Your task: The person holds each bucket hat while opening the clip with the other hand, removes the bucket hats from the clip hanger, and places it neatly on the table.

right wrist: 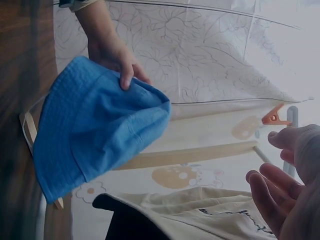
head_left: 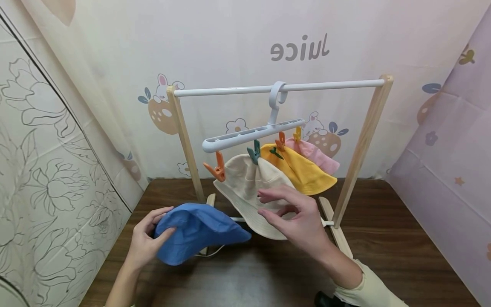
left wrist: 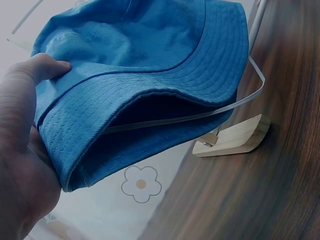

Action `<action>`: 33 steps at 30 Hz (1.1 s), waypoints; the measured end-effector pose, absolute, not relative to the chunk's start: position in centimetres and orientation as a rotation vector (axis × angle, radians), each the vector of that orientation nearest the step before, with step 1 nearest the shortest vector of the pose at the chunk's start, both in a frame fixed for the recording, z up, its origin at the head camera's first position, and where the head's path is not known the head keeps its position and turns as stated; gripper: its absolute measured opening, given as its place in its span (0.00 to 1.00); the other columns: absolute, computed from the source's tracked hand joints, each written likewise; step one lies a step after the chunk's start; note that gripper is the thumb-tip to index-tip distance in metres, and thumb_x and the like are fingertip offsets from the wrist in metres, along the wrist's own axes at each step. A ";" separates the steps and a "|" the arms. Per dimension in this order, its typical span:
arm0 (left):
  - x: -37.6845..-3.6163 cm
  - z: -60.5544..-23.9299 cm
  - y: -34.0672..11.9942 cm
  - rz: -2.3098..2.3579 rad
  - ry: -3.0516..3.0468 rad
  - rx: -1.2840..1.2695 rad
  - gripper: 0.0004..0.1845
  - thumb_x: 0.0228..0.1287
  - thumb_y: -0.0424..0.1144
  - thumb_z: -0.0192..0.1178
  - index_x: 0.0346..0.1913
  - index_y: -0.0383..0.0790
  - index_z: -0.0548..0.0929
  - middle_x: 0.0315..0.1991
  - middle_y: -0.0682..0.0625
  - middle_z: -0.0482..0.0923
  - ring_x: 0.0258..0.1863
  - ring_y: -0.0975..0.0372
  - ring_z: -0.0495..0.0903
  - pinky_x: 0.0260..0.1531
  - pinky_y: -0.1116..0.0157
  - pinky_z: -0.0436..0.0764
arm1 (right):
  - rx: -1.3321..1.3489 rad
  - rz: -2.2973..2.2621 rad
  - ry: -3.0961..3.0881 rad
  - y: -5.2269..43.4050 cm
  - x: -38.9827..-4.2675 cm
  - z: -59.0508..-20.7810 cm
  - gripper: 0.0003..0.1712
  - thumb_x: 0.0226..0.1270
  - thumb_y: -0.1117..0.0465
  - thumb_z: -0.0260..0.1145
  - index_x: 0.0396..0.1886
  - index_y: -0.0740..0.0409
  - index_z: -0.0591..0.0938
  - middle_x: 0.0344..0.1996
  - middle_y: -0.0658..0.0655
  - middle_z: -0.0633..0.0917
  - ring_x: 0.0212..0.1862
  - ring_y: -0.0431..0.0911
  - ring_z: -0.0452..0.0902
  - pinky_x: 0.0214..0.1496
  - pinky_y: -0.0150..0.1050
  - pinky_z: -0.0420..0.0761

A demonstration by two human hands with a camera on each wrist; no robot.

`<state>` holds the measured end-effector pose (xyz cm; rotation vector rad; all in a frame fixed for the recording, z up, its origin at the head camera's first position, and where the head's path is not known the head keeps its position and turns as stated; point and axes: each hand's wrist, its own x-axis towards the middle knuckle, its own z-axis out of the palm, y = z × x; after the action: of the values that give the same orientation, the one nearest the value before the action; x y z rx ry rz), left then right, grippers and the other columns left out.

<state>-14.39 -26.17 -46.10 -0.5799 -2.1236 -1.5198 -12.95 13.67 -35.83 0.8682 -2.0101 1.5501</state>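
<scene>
Currently the left hand (head_left: pixel 143 241) grips the blue bucket hat (head_left: pixel 197 232) by its brim, thumb on top and fingers curled under, holding it above the tabletop (head_left: pixel 402 238) near the front-left corner, just in front of the rack's left foot (left wrist: pixel 235 137). Right hand (head_left: pixel 297 217) holds nothing: fingers apart and loosely bent, hovering at the brim of the cream hat (head_left: pixel 249 187); whether it touches the fabric I cannot tell. Judgement on the step: the blue hat looks headed for the free orange clip (head_left: pixel 216 168) at the near end of the white clip hanger (head_left: pixel 253 134). To do that well, present a single layer of brim edge upward, use the free hand to pinch the clip apart, feed the brim fully into the jaws, and let it bite before the left grip lets go. Watch the chin cord (left wrist: pixel 240 100) dangling from the hat so it does not snag the rack foot. Count: four hats, namely blue, cream, yellow (head_left: pixel 301 170) and pink (head_left: pixel 316 155); three hang, one is in hand. Four clips visible: the empty orange one, a teal clip (head_left: pixel 254 152), and two more orange-yellow ones. One hanger, one wooden rack (head_left: pixel 362 145) with one white rail (head_left: pixel 230 90).
</scene>
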 end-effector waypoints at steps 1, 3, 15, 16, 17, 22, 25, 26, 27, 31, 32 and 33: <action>-14.4 -46.1 -26.2 -1.521 -2.121 -0.579 0.29 0.58 0.09 0.69 0.64 0.23 0.84 0.53 0.71 0.92 0.51 0.78 0.90 0.55 0.80 0.83 | 0.864 1.544 -2.015 13.8 -13.0 -35.7 0.28 0.58 0.80 0.82 0.58 0.61 0.92 0.47 0.67 0.94 0.52 0.36 0.93 0.37 0.32 0.91; -14.4 -46.1 -26.4 -1.517 -2.119 -0.579 0.29 0.58 0.09 0.68 0.64 0.23 0.84 0.53 0.71 0.92 0.51 0.78 0.90 0.54 0.80 0.83 | 0.856 1.525 -2.023 14.0 -13.0 -35.5 0.28 0.58 0.80 0.83 0.59 0.60 0.92 0.48 0.66 0.94 0.52 0.35 0.93 0.37 0.32 0.91; -14.6 -45.9 -27.2 -1.507 -2.079 -0.604 0.31 0.55 0.07 0.68 0.63 0.22 0.84 0.52 0.68 0.93 0.50 0.77 0.91 0.54 0.81 0.83 | 0.838 1.457 -2.043 15.4 -13.4 -34.7 0.29 0.55 0.80 0.84 0.58 0.60 0.93 0.48 0.64 0.95 0.51 0.35 0.93 0.37 0.32 0.92; -14.6 -45.9 -27.2 -1.508 -2.078 -0.601 0.31 0.54 0.07 0.68 0.63 0.22 0.84 0.52 0.68 0.93 0.50 0.77 0.91 0.54 0.81 0.83 | 0.835 1.455 -2.049 15.5 -13.4 -34.7 0.29 0.56 0.80 0.84 0.58 0.60 0.92 0.49 0.64 0.95 0.52 0.35 0.92 0.37 0.32 0.92; -14.6 -45.8 -27.3 -1.508 -2.078 -0.598 0.31 0.55 0.07 0.68 0.63 0.22 0.84 0.52 0.68 0.93 0.50 0.77 0.91 0.53 0.81 0.83 | 0.834 1.449 -2.052 15.6 -13.4 -34.7 0.30 0.56 0.80 0.84 0.58 0.60 0.92 0.49 0.64 0.94 0.52 0.35 0.92 0.37 0.32 0.92; -14.5 -45.7 -27.5 -1.504 -2.085 -0.586 0.31 0.55 0.07 0.68 0.64 0.23 0.84 0.52 0.68 0.93 0.50 0.77 0.91 0.53 0.81 0.83 | 0.813 1.415 -2.067 16.2 -13.4 -34.7 0.30 0.55 0.80 0.84 0.58 0.60 0.92 0.48 0.62 0.95 0.51 0.36 0.92 0.37 0.31 0.91; -14.5 -45.7 -27.7 -1.502 -2.090 -0.582 0.31 0.55 0.07 0.68 0.64 0.23 0.84 0.53 0.68 0.93 0.50 0.77 0.91 0.54 0.81 0.83 | 0.801 1.383 -2.067 16.6 -13.5 -34.5 0.31 0.54 0.80 0.85 0.58 0.60 0.92 0.47 0.61 0.95 0.50 0.35 0.92 0.37 0.30 0.90; -14.5 -45.6 -27.8 -1.496 -2.094 -0.579 0.31 0.55 0.08 0.68 0.64 0.23 0.84 0.53 0.68 0.93 0.50 0.77 0.91 0.54 0.81 0.83 | 0.798 1.375 -2.067 16.7 -13.5 -34.4 0.31 0.54 0.80 0.85 0.59 0.59 0.92 0.47 0.60 0.95 0.50 0.35 0.92 0.37 0.30 0.90; -14.5 -45.6 -27.8 -1.492 -2.100 -0.575 0.31 0.55 0.08 0.69 0.64 0.23 0.84 0.53 0.68 0.93 0.50 0.77 0.91 0.54 0.81 0.83 | 0.800 1.367 -2.061 16.8 -13.5 -34.3 0.32 0.53 0.81 0.85 0.59 0.60 0.92 0.46 0.60 0.95 0.50 0.35 0.92 0.36 0.30 0.90; -14.3 -45.5 -28.2 -1.453 -2.136 -0.567 0.31 0.56 0.09 0.70 0.65 0.24 0.84 0.53 0.70 0.92 0.51 0.78 0.91 0.54 0.81 0.83 | 0.785 1.344 -2.065 17.5 -13.7 -34.0 0.32 0.53 0.82 0.84 0.59 0.60 0.92 0.47 0.60 0.95 0.50 0.34 0.92 0.36 0.30 0.90; -14.2 -45.5 -28.3 -1.442 -2.150 -0.561 0.31 0.56 0.09 0.70 0.65 0.24 0.84 0.53 0.71 0.92 0.51 0.78 0.90 0.53 0.81 0.83 | 0.782 1.336 -2.070 17.6 -13.7 -34.0 0.32 0.53 0.82 0.84 0.59 0.61 0.92 0.47 0.61 0.95 0.50 0.34 0.92 0.36 0.30 0.90; -14.2 -45.5 -28.4 -1.436 -2.158 -0.558 0.31 0.56 0.09 0.70 0.65 0.25 0.84 0.54 0.72 0.91 0.51 0.78 0.90 0.53 0.81 0.83 | 0.775 1.327 -2.076 17.8 -13.7 -34.0 0.32 0.53 0.82 0.84 0.59 0.62 0.92 0.48 0.61 0.95 0.50 0.34 0.92 0.35 0.29 0.90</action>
<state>-14.21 -28.35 -45.51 -0.5584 -2.1575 -1.4361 -13.73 17.80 -33.97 0.7746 -2.0760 1.3270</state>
